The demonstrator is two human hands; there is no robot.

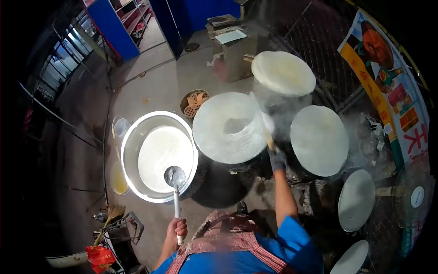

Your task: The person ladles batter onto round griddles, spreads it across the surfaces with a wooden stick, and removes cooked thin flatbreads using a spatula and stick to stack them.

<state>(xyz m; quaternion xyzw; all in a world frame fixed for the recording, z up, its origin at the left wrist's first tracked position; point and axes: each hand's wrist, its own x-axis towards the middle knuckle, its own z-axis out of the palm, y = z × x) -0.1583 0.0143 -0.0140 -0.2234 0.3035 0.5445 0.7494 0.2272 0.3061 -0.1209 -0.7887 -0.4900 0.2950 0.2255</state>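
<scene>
My left hand (175, 227) is closed round the white handle of a ladle (174, 176), whose round bowl hangs over a large metal basin (128, 157) of white batter (162, 153). My right hand (278, 160), in a dark glove, grips the wooden handle of a spreader (269, 137). Its pale blade lies along the right edge of a round griddle (214, 137). White batter covers most of this griddle, with a darker patch near the middle. Part of the blade blurs into the batter and steam.
More round pale-topped griddles (283, 73), (319, 141), (357, 201) stand in an arc to the right, with steam. A bowl of perforated briquettes (195, 104) is behind. A container of yellow liquid (119, 179) sits left of the basin. A fan (416, 197) stands right.
</scene>
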